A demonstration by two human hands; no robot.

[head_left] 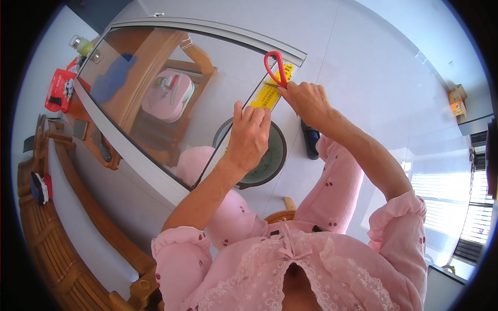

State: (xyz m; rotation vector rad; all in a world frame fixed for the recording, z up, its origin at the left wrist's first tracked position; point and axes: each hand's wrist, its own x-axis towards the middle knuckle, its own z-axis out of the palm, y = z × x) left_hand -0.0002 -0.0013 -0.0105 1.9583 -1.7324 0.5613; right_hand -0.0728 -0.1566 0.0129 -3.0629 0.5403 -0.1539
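Observation:
A large glass panel in a white frame lies slanting in front of me. Along the frame's right side runs a yellow printed label strip. My right hand is closed round a pair of scissors; the red handle loop sticks up, and a thin bit of blade shows by the strip. Most of the scissors is hidden by the fingers. My left hand lies over the frame's right side just below the strip, fingers bent against the edge and the thumb out of sight.
Under the panel's right side stands a round dark-rimmed basin. A wooden chair with a pink cushion shows through the glass. At left are a wooden bench and a red bag. Boxes lie far right.

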